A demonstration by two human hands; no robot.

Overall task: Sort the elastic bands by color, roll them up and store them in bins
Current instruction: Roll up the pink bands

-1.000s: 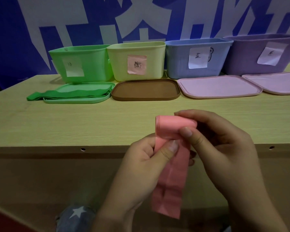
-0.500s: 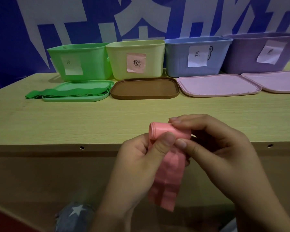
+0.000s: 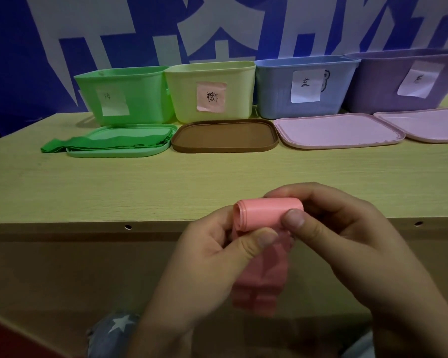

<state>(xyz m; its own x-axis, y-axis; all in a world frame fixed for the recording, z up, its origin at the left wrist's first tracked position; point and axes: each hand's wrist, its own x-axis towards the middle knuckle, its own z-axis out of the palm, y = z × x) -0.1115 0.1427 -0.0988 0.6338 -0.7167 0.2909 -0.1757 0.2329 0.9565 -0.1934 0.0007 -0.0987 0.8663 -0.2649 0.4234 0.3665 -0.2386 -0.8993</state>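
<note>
A pink elastic band [image 3: 267, 214] is partly rolled at its top, and its loose tail hangs down in front of the table's front edge. My left hand [image 3: 212, 257] pinches the roll from the left, thumb across the band just below it. My right hand [image 3: 331, 228] grips the right end of the roll between thumb and fingers. Flat green bands [image 3: 106, 143] lie stacked on the green lid. At the back stand a green bin [image 3: 130, 81], a yellow bin [image 3: 241, 81] with a pink label, a blue bin [image 3: 274, 86] and a purple bin [image 3: 378, 83].
Four lids lie in front of the bins: green lid [image 3: 119, 152], brown lid [image 3: 224, 136], and two pink lids [image 3: 339, 130] [image 3: 429, 124]. The wooden table [image 3: 166, 182] stretches between lids and hands. A blue-and-white banner covers the wall behind.
The roll has grown thicker and the hanging tail shorter. Both hands have kept hold, turning the roll; my left thumb slipped below the roll.
</note>
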